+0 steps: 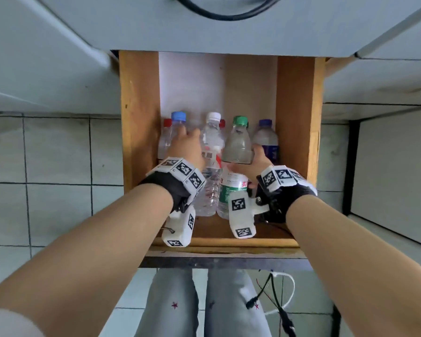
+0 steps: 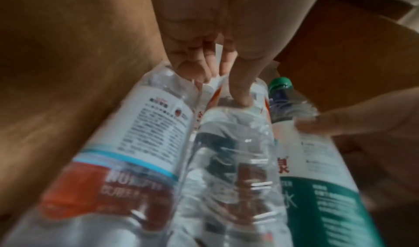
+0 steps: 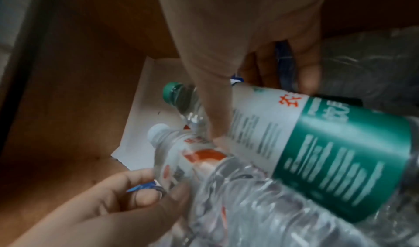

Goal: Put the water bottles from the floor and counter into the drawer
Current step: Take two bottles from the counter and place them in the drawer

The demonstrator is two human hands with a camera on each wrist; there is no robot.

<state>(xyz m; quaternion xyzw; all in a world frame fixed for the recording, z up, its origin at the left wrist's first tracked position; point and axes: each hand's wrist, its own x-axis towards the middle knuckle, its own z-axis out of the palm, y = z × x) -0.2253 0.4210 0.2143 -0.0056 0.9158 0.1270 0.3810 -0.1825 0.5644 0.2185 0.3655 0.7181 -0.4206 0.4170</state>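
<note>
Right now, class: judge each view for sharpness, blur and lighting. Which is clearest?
Head view: clearest, evenly lit, wide-angle bending at the edges. Left wrist view: dim, the near red-labelled bottle smeared by blur. Right wrist view: dark corners, the green-labelled bottle text blurred.

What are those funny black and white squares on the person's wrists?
Both forearms are bare, with no sleeves. The left hand and right hand each wear a black wrist wrap ringed by white blocks printed with black-and-white square codes. A white box, also coded, hangs under each wrist, and thin dark cables trail near the right wrap.
</note>
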